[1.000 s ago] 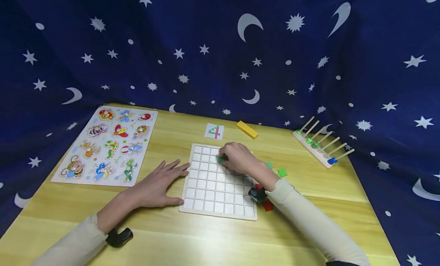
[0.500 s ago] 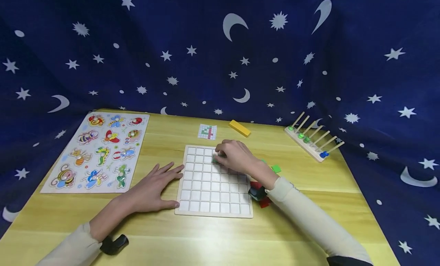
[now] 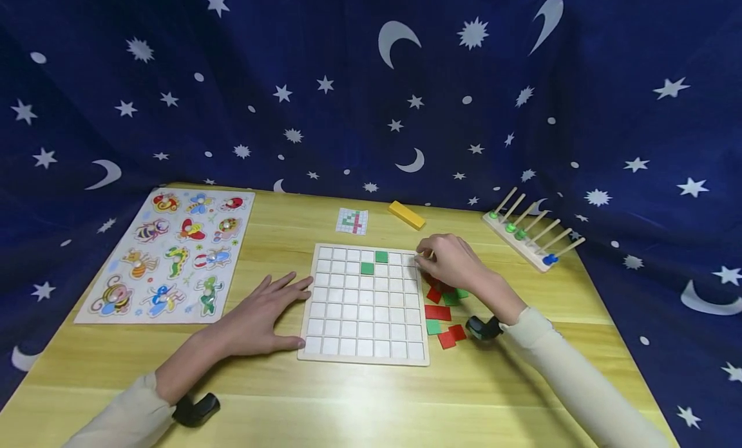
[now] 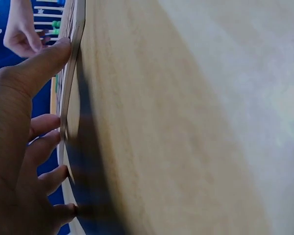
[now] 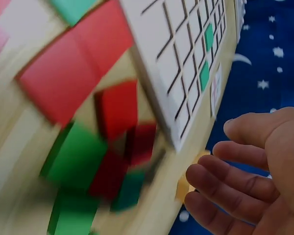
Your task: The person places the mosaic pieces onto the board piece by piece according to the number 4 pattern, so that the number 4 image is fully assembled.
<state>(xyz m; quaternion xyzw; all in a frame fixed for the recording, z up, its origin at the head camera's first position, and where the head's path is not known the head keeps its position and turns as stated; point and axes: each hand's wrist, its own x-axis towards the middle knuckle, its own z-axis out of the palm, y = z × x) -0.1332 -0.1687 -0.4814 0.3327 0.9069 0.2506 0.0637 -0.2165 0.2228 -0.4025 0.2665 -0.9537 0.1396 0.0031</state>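
Observation:
A white gridded board [image 3: 348, 313] lies flat on the table. Two green square tiles, one green tile [image 3: 381, 257] in the top row and another green tile [image 3: 367, 268] diagonally below it, sit in its cells. My left hand [image 3: 261, 319] rests at the board's left edge, fingers spread; in the left wrist view its thumb and fingertips touch the rim. Over the board's upper right corner hovers my right hand [image 3: 452, 261], its fingers loosely bent around nothing. Below it, red tiles [image 5: 78, 63] and green tiles [image 5: 76, 154] lie loose beside the board, some overlapping.
A small pattern card [image 3: 351, 221] with green and red squares lies behind the board, near a yellow block [image 3: 407, 215]. An insect peg puzzle [image 3: 168, 261] is at left. A wooden peg rack [image 3: 524, 242] stands at back right, before a starry curtain [image 3: 290, 62].
My right hand has let go of a green tile in the board's second row and moved right, off the grid, uncovering both green tiles. The left hand stays at the board's edge.

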